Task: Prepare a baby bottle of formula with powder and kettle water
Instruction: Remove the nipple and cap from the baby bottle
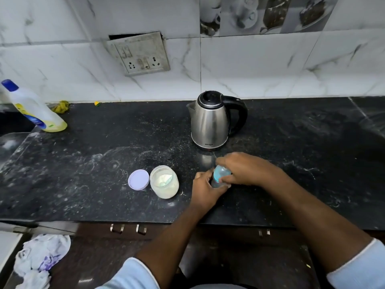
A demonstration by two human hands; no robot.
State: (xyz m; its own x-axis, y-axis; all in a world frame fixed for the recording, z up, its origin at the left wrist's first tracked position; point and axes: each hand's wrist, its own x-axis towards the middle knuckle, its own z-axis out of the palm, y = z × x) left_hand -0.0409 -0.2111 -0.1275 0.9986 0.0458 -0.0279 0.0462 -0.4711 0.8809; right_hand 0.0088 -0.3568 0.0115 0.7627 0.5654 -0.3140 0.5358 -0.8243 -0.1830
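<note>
Gripping the baby bottle near the counter's front edge, the left hand wraps its body while the right hand closes over its blue top — likely twisting it. A slip could tip the bottle, or knock the open powder jar beside its lid. The kettle stands just behind. The hands hide most of the bottle; its contents cannot be seen.

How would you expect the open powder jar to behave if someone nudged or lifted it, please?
The jar looks squat and wide, so it would probably slide rather than tip. It seems mostly full, so fairly weighty. With its lid lying beside it, powder would likely spill if jolted.
</note>
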